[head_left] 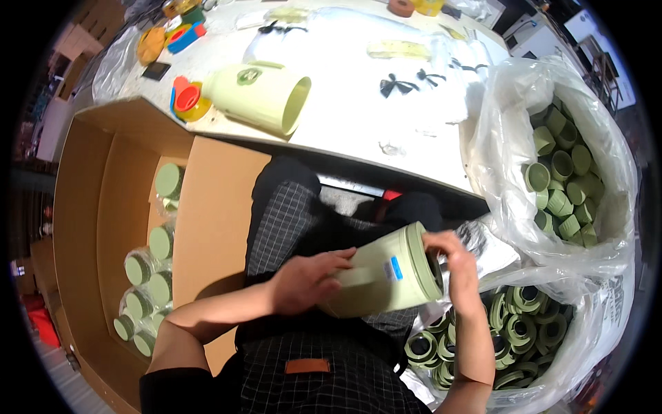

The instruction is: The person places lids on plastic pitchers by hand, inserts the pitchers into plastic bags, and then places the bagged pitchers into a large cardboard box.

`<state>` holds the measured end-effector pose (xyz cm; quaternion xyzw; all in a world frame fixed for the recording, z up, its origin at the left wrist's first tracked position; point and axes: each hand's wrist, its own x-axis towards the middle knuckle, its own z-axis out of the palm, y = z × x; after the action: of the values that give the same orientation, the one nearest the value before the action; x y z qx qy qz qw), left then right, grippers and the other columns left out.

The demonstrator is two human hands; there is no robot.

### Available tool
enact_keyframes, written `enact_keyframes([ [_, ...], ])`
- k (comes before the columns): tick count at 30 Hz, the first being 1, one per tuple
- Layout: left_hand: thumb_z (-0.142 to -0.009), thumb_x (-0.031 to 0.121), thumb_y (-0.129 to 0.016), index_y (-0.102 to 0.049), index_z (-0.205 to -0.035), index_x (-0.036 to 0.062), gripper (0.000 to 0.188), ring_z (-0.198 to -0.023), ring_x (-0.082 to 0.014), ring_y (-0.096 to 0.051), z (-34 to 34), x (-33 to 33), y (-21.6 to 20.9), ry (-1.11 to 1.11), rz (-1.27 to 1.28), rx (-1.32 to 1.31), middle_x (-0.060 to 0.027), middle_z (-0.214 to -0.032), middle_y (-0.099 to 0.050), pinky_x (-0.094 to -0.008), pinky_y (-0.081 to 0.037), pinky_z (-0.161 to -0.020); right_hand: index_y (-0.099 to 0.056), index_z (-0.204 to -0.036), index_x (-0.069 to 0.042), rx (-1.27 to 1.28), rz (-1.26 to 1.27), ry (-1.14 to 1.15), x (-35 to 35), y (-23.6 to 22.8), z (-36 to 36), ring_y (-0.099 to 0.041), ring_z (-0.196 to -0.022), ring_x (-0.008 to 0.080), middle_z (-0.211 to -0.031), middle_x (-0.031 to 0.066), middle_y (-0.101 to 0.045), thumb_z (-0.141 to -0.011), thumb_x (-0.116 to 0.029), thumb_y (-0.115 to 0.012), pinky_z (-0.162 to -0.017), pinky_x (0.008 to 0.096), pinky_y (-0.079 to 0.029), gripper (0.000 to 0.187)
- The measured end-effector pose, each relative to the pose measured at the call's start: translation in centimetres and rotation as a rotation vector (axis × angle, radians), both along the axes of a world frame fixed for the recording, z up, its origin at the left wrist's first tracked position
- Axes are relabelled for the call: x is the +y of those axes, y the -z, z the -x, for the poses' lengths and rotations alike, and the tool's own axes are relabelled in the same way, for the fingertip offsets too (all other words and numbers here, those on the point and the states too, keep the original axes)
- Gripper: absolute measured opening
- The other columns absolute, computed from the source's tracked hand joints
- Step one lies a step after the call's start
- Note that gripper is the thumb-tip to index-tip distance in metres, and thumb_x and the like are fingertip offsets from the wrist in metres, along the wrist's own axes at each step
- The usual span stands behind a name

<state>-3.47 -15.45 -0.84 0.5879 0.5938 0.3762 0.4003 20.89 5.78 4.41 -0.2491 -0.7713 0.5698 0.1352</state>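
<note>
Bearing a label: pale green container (369,297), blue sticker (394,269) on its side, print too small to read.
Second container (241,100): on the table (338,124), round dark emblem (249,76), lettering unclear.
Container's place: tilted over the lap (284,231), between both hands.
Left hand (307,281): fingers slightly spread, laid on its left end.
Right hand (455,268): fingers bent at the ringed rim (422,261); cannot tell whether they pinch it.

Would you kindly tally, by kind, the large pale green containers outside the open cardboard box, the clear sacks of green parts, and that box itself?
Large pale green containers: 2 (handled container, tabletop container)
Clear sacks of green parts: 2 (upper sack, lower sack)
Open cardboard box: 1
Total: 5
</note>
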Motion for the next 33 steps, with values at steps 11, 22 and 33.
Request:
enact_keyframes([
  [11, -0.076, 0.001, -0.067, -0.057, -0.128, 0.0117, 0.055, -0.136, -0.0330, -0.044, 19.0, 14.7, 1.6, -0.734, -0.288, 1.150, -0.0088, -0.141, -0.054, -0.0582, -0.029, -0.114, -0.050, -0.139, 0.000, 0.046, 0.182, -0.004, 1.9, 4.2, 2.4, -0.057, -0.114, 0.0252, -0.123, 0.0165, -0.060, -0.098, -0.050, -0.053, -0.102, 0.0357, -0.042, 0.065],
  [22, -0.079, 0.015, -0.072, -0.067, -0.102, 0.0110, 0.023, -0.103, -0.0275, -0.062, 19.2, 14.3, 0.9, -0.408, -0.388, 1.113, -0.0047, -0.103, -0.067, -0.0412, -0.045, -0.093, -0.059, -0.127, 0.002, 0.020, 0.225, -0.036, 4.6, 4.6, 4.9, -0.062, -0.106, 0.0245, -0.114, 0.0145, -0.066, -0.083, -0.010, -0.059, -0.095, 0.0332, -0.047, 0.045],
  [33, -0.090, 0.015, -0.065, -0.067, -0.088, 0.0015, 0.014, -0.083, -0.0297, -0.062, 16.9, 27.5, 9.8, -0.383, 0.001, 0.226, -0.0137, -0.089, -0.064, -0.0367, -0.049, -0.078, -0.063, -0.118, 0.010, 0.405, 0.782, -0.095, 9.4, 7.6, 7.4, -0.068, -0.097, 0.0264, -0.104, 0.0206, -0.069, -0.092, -0.045, -0.060, -0.084, 0.0342, -0.056, 0.061],
])
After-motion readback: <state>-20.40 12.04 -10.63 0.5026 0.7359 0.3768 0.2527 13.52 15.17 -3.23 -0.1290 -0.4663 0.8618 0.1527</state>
